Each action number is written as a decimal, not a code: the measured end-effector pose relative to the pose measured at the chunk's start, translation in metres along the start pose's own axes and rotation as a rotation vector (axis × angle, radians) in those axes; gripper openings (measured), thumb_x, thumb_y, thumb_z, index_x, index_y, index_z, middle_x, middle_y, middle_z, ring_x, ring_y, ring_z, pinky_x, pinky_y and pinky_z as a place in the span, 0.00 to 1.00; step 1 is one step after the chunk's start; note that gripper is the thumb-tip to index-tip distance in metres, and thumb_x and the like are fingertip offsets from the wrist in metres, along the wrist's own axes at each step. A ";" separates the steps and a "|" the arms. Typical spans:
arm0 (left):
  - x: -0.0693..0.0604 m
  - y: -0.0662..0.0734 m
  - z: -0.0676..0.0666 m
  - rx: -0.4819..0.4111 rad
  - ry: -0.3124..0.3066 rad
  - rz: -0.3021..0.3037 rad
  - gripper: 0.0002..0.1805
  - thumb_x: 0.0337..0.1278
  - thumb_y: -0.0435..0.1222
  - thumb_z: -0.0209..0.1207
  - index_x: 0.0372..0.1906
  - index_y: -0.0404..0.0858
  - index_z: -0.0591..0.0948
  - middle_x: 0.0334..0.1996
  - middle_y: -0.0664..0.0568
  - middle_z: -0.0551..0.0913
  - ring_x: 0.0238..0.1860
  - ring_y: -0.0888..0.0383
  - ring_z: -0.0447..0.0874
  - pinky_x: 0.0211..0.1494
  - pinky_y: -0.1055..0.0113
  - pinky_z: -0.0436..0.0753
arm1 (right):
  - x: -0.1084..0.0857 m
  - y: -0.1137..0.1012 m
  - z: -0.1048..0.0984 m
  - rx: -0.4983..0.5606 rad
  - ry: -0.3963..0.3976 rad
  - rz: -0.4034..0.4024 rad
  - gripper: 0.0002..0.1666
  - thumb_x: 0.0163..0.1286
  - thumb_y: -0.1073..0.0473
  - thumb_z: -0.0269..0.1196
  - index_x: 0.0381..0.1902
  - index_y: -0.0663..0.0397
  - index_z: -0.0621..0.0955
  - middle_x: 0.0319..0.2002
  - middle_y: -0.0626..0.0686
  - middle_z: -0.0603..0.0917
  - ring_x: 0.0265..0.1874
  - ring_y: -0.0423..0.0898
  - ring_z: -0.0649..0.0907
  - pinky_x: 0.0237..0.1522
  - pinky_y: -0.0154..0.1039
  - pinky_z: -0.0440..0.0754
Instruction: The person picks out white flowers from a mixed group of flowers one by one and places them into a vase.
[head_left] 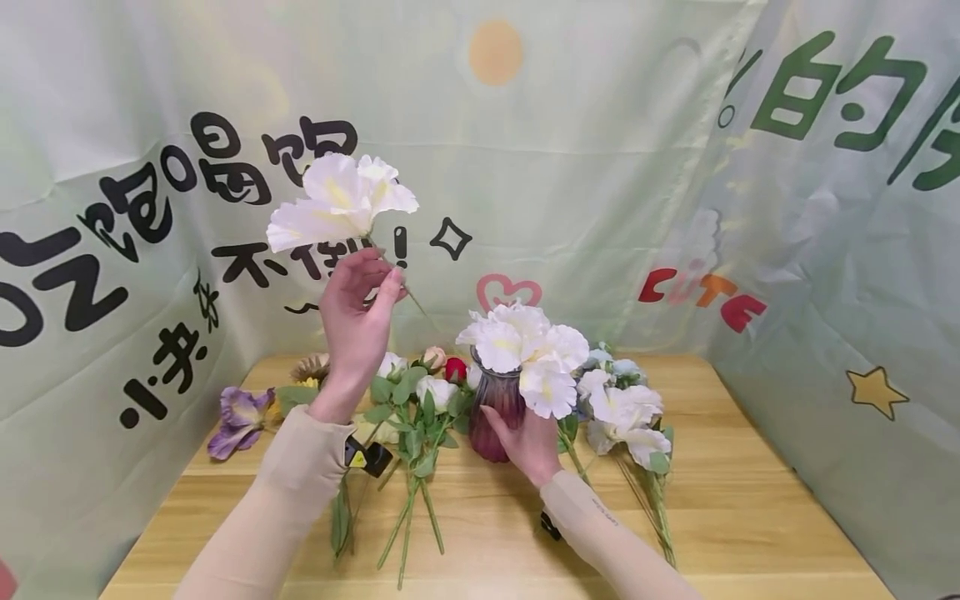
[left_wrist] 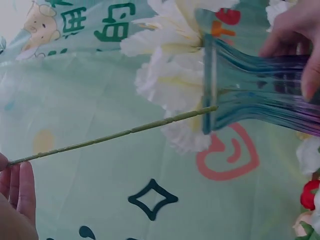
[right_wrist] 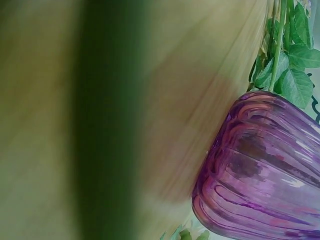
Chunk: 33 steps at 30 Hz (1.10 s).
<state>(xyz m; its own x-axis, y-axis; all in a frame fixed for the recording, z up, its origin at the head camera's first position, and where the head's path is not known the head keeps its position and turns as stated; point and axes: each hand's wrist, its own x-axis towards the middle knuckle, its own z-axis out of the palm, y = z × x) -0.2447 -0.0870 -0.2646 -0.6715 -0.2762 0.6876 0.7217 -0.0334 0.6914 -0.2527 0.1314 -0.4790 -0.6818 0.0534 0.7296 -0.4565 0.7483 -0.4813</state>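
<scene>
High on the left in the head view, my left hand (head_left: 357,312) pinches the thin stem (left_wrist: 112,137) of a white artificial flower (head_left: 337,200). That stem slants down to the right, and its lower end overlaps the vase's mouth in the left wrist view; whether it is inside cannot be told. My right hand (head_left: 534,448) grips the ribbed glass vase (head_left: 489,417), bluish at the neck and purple below (right_wrist: 265,165). White flowers (head_left: 517,337) spread out over the rim. A blurred green stem fills part of the right wrist view.
Left of the vase lie roses with leafy green stems (head_left: 416,442), beside a purple flower (head_left: 236,421). White flowers (head_left: 626,412) and pale blue ones (head_left: 622,367) lie to the right. Printed cloth (head_left: 600,208) walls in the wooden table (head_left: 750,500).
</scene>
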 end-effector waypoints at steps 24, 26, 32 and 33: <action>-0.012 -0.013 0.023 -0.044 -0.045 -0.057 0.09 0.70 0.29 0.57 0.49 0.27 0.76 0.34 0.60 0.83 0.36 0.63 0.85 0.44 0.67 0.90 | -0.001 -0.001 0.000 0.011 0.001 0.003 0.47 0.58 0.43 0.74 0.67 0.58 0.68 0.58 0.62 0.81 0.60 0.60 0.81 0.61 0.57 0.80; -0.014 -0.016 0.025 -0.040 -0.056 -0.082 0.09 0.71 0.29 0.57 0.49 0.28 0.76 0.35 0.60 0.83 0.36 0.63 0.84 0.44 0.67 0.90 | -0.001 -0.002 -0.001 0.012 0.003 0.003 0.47 0.58 0.43 0.75 0.67 0.58 0.68 0.58 0.62 0.81 0.60 0.60 0.81 0.62 0.56 0.80; -0.020 -0.025 0.026 0.012 -0.107 -0.126 0.09 0.72 0.31 0.56 0.50 0.29 0.76 0.36 0.53 0.83 0.36 0.63 0.84 0.45 0.67 0.89 | 0.000 -0.002 -0.001 0.008 0.013 -0.007 0.47 0.58 0.44 0.75 0.66 0.59 0.68 0.58 0.63 0.81 0.60 0.61 0.81 0.61 0.57 0.80; -0.021 -0.027 0.025 0.021 -0.116 -0.127 0.10 0.72 0.31 0.55 0.50 0.28 0.76 0.36 0.49 0.83 0.36 0.62 0.84 0.45 0.67 0.89 | 0.000 -0.002 -0.001 0.006 0.014 -0.007 0.47 0.58 0.44 0.75 0.66 0.59 0.68 0.58 0.63 0.81 0.60 0.61 0.81 0.61 0.57 0.80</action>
<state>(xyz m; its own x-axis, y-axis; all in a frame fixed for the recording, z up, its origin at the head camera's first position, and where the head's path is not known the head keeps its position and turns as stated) -0.2544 -0.0560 -0.2919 -0.7728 -0.1585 0.6145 0.6269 -0.0404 0.7780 -0.2508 0.1304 -0.4777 -0.6706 0.0570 0.7396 -0.4651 0.7444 -0.4790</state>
